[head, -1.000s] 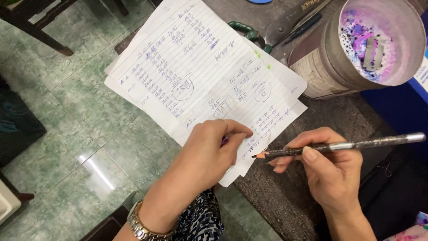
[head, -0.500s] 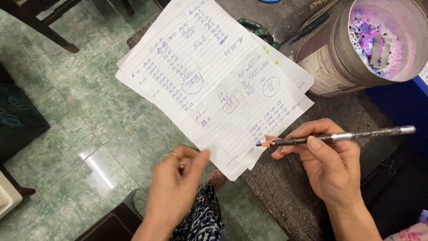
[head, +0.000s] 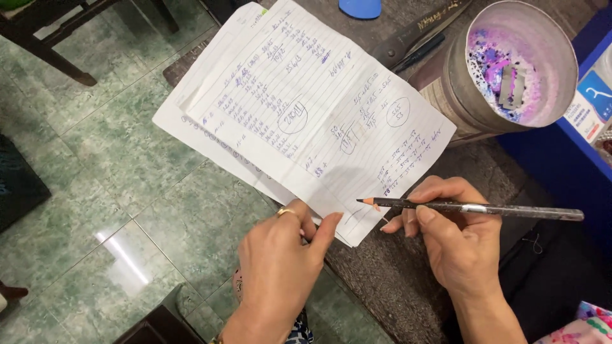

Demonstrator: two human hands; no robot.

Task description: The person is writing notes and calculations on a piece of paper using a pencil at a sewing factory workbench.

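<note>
Left hand: pinches the near edge of the papers between thumb and fingers; a gold ring sits on one finger. The hand comes up from the bottom of the view, back facing the camera.
Right hand: closed round a pencil, thumb on top and fingers curled beneath, gripping it near the sharpened end.
Pencil: dark, lying nearly level, its tip pointing left and resting at the near right corner of the top sheet; the blunt end reaches out to the right past the hand.
Papers: a few lined white sheets stacked loosely, covered in blue handwriting with some circled parts. They lie slantwise, the far part on the surface, the near left part jutting over the floor.
Surface: dark and rough-textured, running from top centre down to the lower right.
Tin: a round metal can just beside the papers' right edge, tilted with its open mouth facing the camera; the inside is stained purple and white, with a small flat metal piece in it.
Scissors: dark, lying on the surface between the papers and the tin, partly hidden.
Blue disc: at the top edge, cut off by the frame.
Floor: green marbled tiles, glossy, with dark furniture legs at the upper left.
</note>
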